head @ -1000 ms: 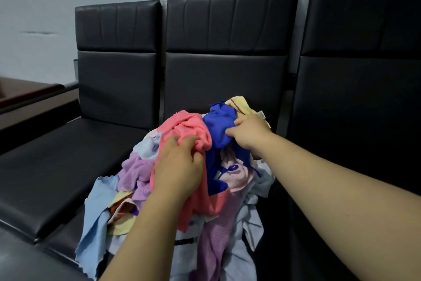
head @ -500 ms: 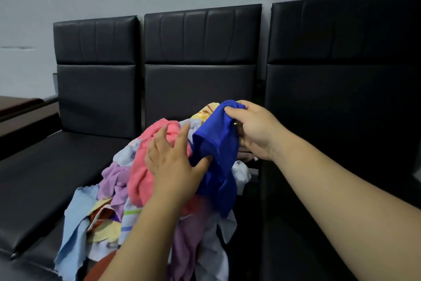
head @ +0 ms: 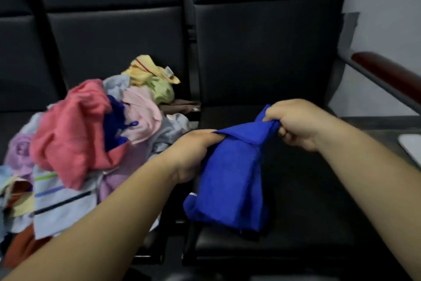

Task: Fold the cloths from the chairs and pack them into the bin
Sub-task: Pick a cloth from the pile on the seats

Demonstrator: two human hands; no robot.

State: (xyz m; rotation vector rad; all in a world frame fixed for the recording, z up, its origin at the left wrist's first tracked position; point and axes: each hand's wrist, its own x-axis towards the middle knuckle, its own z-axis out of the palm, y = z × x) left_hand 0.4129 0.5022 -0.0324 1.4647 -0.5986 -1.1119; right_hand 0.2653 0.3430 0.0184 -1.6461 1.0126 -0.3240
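I have the blue cloth (head: 230,180) up off the heap and hanging over the dark seat (head: 319,201) of the right-hand chair; my left hand (head: 193,155) is curled tight round its upper left edge, my right hand (head: 293,123) is fisted on a bunched wad of the other end. That wad is the trouble, I judge; it is no clean corner, so if I spread from here the edges may come out skewed and the fold crooked. The lower part droops in a lump near the seat's front lip; lay it down carelessly and it may slide off. The pile of cloths (head: 86,135) on the next seat spills over its front edge too; a nudge from my left arm could tip some off. A pale edge (head: 412,148) at far right may be the bin; I cannot tell.
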